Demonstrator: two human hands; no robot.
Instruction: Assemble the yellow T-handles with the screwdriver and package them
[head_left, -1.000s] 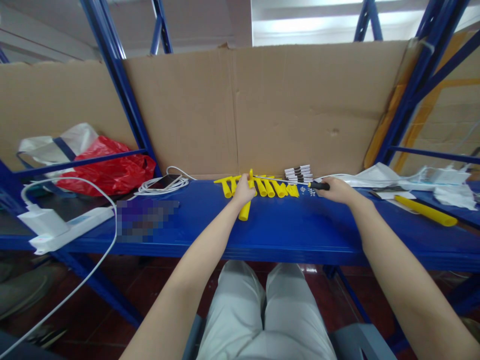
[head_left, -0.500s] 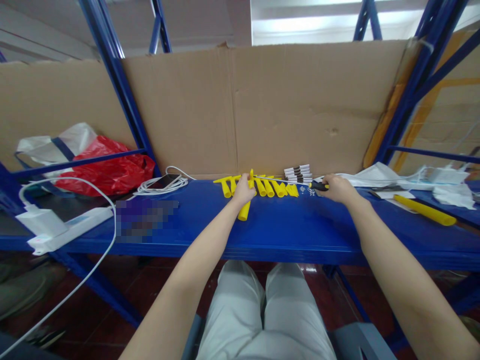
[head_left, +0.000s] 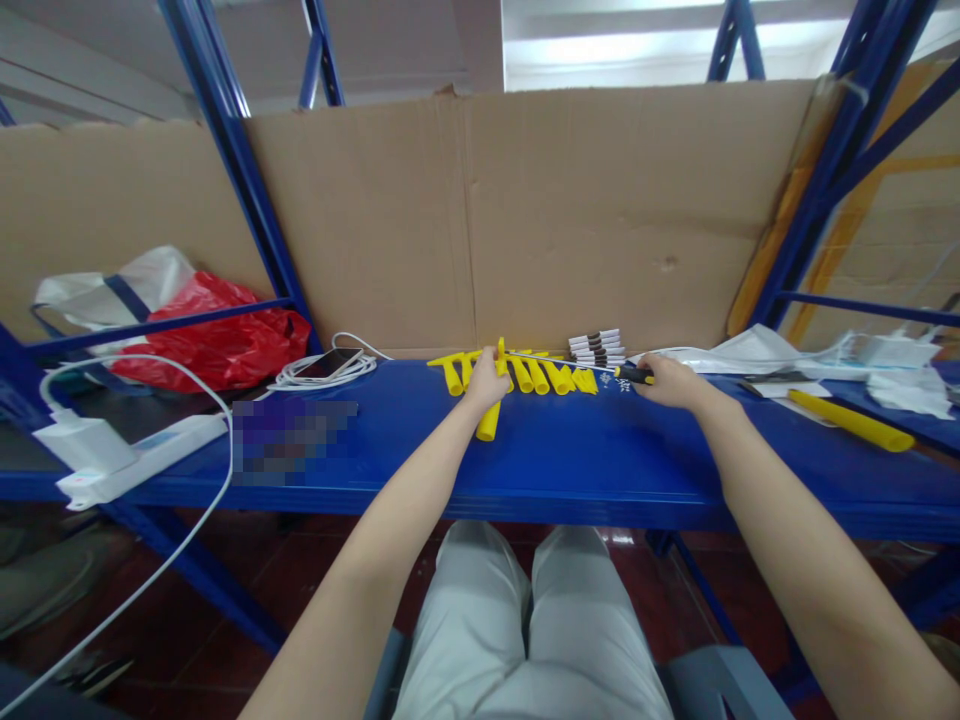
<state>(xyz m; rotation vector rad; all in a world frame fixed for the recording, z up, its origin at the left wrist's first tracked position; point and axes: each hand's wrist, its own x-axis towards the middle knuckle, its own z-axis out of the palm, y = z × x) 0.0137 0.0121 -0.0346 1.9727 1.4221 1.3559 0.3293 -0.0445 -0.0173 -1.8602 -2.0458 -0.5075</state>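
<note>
My left hand (head_left: pixel 489 378) is closed around a yellow T-shaped plastic piece (head_left: pixel 489 422), whose tube end points toward me. In my closed right hand (head_left: pixel 667 380) is a screwdriver with a black and yellow handle (head_left: pixel 634 374). Its long thin shaft lies level and points left, reaching the yellow piece at my left hand; the tip's exact contact is too small to tell. Behind and beside my left hand lie several similar yellow pieces (head_left: pixel 538 378) in a row. Small silvery bits (head_left: pixel 624 384) lie near the screwdriver handle.
Several white and black sticks (head_left: pixel 596 348) lie by the cardboard wall (head_left: pixel 600 220). A yellow tube (head_left: pixel 855 420) rests at the right of the blue table (head_left: pixel 585 450). To the left are a coiled white cable (head_left: pixel 322 375), a power strip (head_left: pixel 150 465) and a red bag (head_left: pixel 217 335).
My right hand has shifted very slightly left together with the screwdriver. My left hand and the yellow piece look unmoved.
</note>
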